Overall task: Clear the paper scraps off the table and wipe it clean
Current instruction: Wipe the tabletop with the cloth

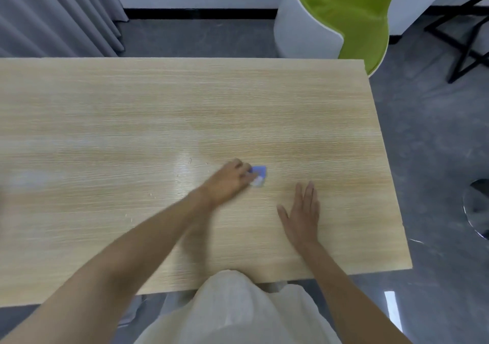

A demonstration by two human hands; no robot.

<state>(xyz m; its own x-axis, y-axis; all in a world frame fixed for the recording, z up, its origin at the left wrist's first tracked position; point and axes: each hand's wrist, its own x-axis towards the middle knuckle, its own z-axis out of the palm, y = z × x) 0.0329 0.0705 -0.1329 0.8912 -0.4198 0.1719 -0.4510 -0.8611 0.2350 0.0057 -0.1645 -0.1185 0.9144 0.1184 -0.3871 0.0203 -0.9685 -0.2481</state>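
A blue piece [259,173], partly white, is kept on the table [105,111] at the centre of the frame, under the curled fingers of the left hand [229,181]. Because of blur, it cannot be told if it is cloth or paper. The right hand [301,212] is laid flat on the table, fingers straight, to the lower right of the piece, with nothing held. Tiny scraps [189,160] are seen left of the left hand. A green chair [357,18] is seen at the upper right, and a curtain [53,13] at the upper left.
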